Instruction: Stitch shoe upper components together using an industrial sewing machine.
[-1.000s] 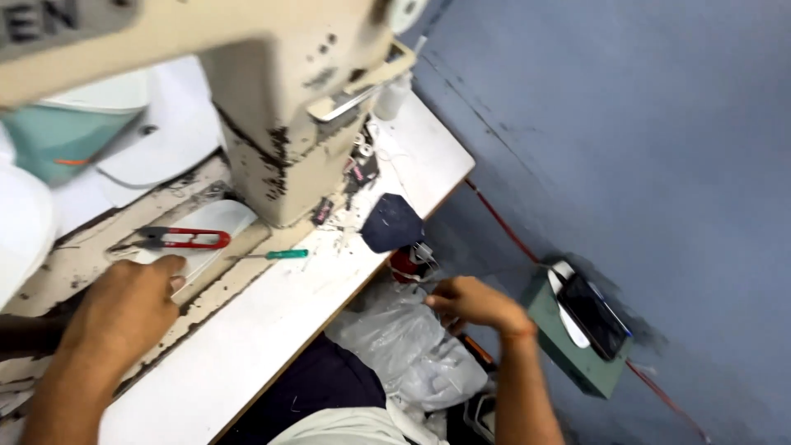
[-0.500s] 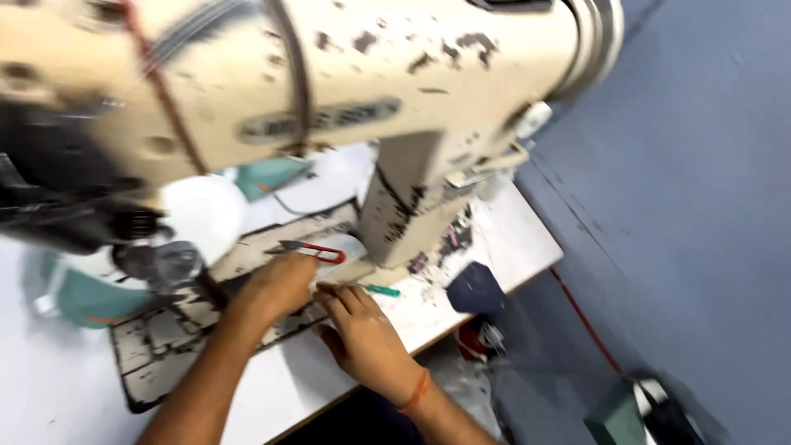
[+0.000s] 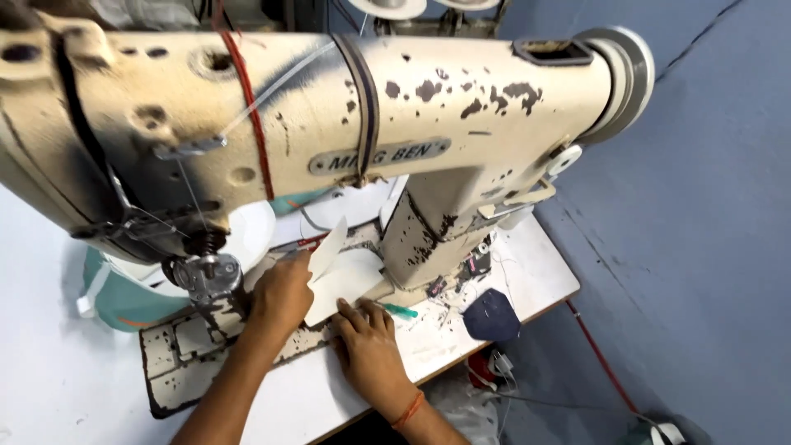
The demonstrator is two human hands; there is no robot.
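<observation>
My left hand (image 3: 284,297) rests on the worn base plate of a cream sewing machine (image 3: 428,99) and pinches a white cut piece (image 3: 329,245), which stands tilted up from its fingers. My right hand (image 3: 367,346) lies flat beside it on the table. Its fingertips press on a second white piece (image 3: 350,280) that lies against the machine's column. The presser foot and needle post (image 3: 206,276) are just left of my left hand. An orange thread band circles my right wrist.
A green-handled tool (image 3: 401,311) lies right of my right hand, with a dark blue cut piece (image 3: 490,316) near the table's edge. A teal container (image 3: 124,301) and a white round piece (image 3: 251,235) sit behind the post. A blue wall (image 3: 700,247) is on the right.
My right hand came up from below the table edge and settled flat on the table. My left hand lifted a white piece on edge. The view swung up toward the machine.
</observation>
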